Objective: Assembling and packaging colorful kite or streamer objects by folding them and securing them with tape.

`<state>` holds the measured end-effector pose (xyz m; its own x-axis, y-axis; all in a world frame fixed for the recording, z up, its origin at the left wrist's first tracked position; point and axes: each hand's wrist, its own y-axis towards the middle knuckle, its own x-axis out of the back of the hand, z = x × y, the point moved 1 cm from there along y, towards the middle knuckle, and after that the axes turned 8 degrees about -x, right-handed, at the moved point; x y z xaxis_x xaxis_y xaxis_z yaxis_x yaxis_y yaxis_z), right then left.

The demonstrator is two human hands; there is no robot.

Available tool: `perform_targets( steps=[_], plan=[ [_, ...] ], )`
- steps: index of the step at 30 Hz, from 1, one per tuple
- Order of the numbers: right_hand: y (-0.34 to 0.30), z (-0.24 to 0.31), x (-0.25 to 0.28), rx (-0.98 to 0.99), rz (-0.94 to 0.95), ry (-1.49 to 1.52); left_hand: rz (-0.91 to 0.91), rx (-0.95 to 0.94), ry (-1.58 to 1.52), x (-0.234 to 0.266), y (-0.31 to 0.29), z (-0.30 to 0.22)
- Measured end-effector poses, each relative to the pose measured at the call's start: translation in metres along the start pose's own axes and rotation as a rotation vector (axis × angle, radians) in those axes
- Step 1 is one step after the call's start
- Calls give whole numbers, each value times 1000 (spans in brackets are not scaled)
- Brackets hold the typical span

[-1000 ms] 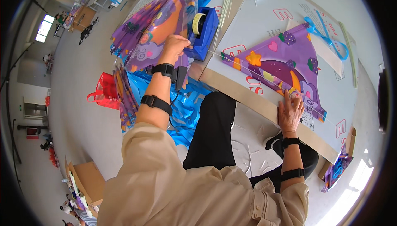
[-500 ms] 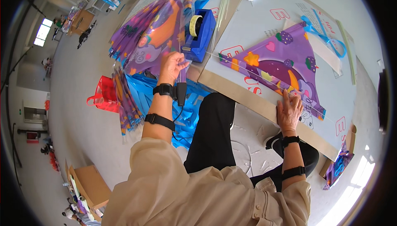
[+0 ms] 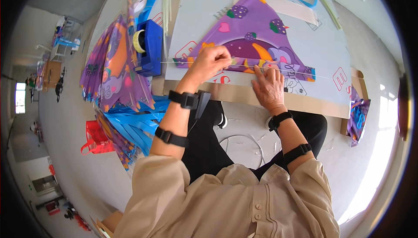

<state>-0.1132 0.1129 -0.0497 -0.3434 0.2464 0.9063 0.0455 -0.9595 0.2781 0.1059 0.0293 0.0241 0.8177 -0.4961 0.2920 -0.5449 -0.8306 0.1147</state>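
Tape dispenser (image 3: pixel 152 48), with its yellowish roll (image 3: pixel 139 41) seated inside, stands toward the left of the surface (image 3: pixel 328 48), and the left hand (image 3: pixel 221 59) has moved away from it over the last second. That hand is now at the near edge of the purple sheet (image 3: pixel 244 29), its thumb and fingertips drawn together; whether they are clamped on anything is too small to tell. The sheet lies flat in front of the person, point facing away, with a thin white rod (image 3: pixel 297 71) along its near edge. To the right, the right hand (image 3: pixel 269 83) has stayed on that edge, fingers apart and pressing down. The change brings both hands together on one edge.

Among the containers, the red bag (image 3: pixel 96 137) sits at far left, contents out of sight. A cardboard box (image 3: pixel 114 219) shows at lower left, its inside hidden. At far right, an open carton (image 3: pixel 359 81) holds purple material with blue strips (image 3: pixel 359 114).
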Motion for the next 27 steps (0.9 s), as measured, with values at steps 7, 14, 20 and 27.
perform_targets(
  steps=[7, 14, 20, 27],
  plan=[
    [-1, -1, -1, -23, 9, 18, 298, 81, 71, -55, 59, 34],
    [-2, -6, 0, -15, -23, 46, 303, 81, 399, -61, 63, 47],
    [-1, -3, 0, -29, -10, 31, 251, -36, 590, -65, 63, 59],
    [0, -1, 7, -45, 24, 51, 227, 86, 819, -75, 73, 50]
  ],
)
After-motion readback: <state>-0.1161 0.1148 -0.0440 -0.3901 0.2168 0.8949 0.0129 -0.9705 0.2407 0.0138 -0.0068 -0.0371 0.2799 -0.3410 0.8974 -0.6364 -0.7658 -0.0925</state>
